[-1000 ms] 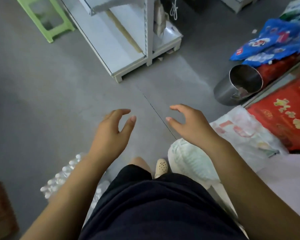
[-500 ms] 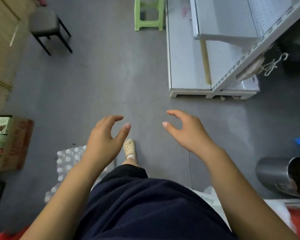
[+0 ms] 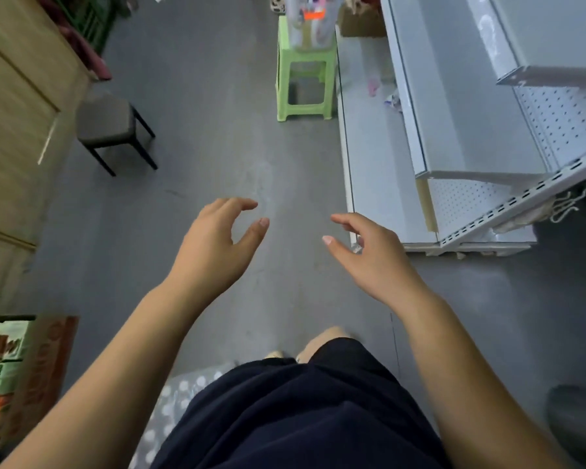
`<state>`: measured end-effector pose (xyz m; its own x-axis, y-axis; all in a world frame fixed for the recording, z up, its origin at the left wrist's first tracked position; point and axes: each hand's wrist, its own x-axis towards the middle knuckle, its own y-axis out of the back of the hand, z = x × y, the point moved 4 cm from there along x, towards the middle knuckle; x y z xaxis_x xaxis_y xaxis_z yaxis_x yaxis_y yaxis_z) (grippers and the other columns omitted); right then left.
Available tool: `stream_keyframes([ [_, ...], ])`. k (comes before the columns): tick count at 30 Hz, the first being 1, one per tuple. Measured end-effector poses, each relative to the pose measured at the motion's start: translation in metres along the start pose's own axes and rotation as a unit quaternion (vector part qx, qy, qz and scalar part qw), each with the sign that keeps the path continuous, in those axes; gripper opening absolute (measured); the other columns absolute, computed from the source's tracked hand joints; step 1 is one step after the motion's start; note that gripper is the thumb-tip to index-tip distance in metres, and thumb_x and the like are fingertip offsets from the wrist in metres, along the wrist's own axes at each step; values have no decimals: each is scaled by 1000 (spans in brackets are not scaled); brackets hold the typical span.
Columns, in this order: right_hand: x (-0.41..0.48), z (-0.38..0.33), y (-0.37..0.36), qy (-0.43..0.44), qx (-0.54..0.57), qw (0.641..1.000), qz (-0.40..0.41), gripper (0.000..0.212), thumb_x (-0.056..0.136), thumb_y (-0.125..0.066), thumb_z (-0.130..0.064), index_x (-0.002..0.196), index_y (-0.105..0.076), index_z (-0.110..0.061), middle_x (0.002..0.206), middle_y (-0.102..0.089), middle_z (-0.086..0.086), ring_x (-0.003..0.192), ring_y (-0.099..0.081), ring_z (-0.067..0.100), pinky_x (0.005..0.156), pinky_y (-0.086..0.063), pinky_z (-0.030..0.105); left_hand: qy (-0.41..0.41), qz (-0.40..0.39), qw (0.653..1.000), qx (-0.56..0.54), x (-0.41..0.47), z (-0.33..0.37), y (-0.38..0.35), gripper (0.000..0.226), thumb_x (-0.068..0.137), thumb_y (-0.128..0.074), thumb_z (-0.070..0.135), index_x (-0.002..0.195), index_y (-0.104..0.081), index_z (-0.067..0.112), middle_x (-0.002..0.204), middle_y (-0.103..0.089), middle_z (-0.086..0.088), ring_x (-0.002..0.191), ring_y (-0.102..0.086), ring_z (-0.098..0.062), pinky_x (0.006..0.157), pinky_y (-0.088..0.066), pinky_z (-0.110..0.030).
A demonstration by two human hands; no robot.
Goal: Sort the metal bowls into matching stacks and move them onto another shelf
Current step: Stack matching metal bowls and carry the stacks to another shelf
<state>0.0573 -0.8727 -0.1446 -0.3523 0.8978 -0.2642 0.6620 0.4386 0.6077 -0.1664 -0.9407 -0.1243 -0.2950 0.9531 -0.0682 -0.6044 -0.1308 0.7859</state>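
Observation:
No metal bowls show in the head view. My left hand [image 3: 217, 245] and my right hand [image 3: 369, 255] hover over the grey floor in front of me, fingers loosely curved, holding nothing. A white metal shelf unit [image 3: 454, 137] stands to the right, with bare shelves and a pegboard back. Its lowest shelf [image 3: 372, 164] lies just beyond my right hand. Part of a dark metal pot [image 3: 579, 424] peeks in at the bottom right edge.
A green plastic stool [image 3: 305, 82] with a clear container on top stands ahead beside the shelf. A dark stool [image 3: 109, 126] sits left by wooden cabinets [image 3: 14, 113]. A cardboard box [image 3: 24, 374] is at lower left, and a pack of bottles [image 3: 180, 401] lies by my legs.
The view has swung left and forward: the shelf unit now fills the right side, the pot and the coloured packages slid out to the right. Both hands stay raised, holding nothing.

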Motion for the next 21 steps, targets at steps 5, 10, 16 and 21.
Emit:
stream_keyframes([
  [5, 81, 2, 42, -3, 6, 1000, 29, 43, 99, -66, -37, 141, -59, -27, 135, -57, -18, 121, -47, -2, 103, -37, 21, 5, 13, 1000, -7, 88, 14, -4, 40, 100, -56, 46, 132, -61, 21, 133, -60, 8, 130, -50, -14, 96, -33, -23],
  [10, 177, -10, 84, 21, 11, 999, 26, 44, 100, -65, -39, 142, -57, -30, 146, -56, -13, 139, -48, 11, 106, -37, 22, 7, 42, 999, -16, 180, 40, -4, 41, 100, -54, 48, 133, -59, 23, 134, -59, 9, 130, -49, -13, 95, -35, -25],
  [16, 281, -39, 129, 67, -15, 998, 2, 45, 101, -63, -39, 144, -55, -31, 147, -54, -17, 139, -47, 9, 100, -32, 17, 26, 80, 996, -29, 271, 66, 0, 41, 100, -55, 47, 134, -58, 24, 135, -58, 10, 129, -49, -11, 94, -34, -22],
  [21, 338, -56, 147, 76, 1, 997, -8, 47, 101, -63, -39, 147, -53, -33, 149, -52, -19, 141, -45, 6, 104, -32, 17, 40, 84, 995, -42, 324, 72, 4, 41, 100, -55, 47, 135, -58, 26, 135, -57, 12, 129, -48, -9, 89, -33, -14],
])
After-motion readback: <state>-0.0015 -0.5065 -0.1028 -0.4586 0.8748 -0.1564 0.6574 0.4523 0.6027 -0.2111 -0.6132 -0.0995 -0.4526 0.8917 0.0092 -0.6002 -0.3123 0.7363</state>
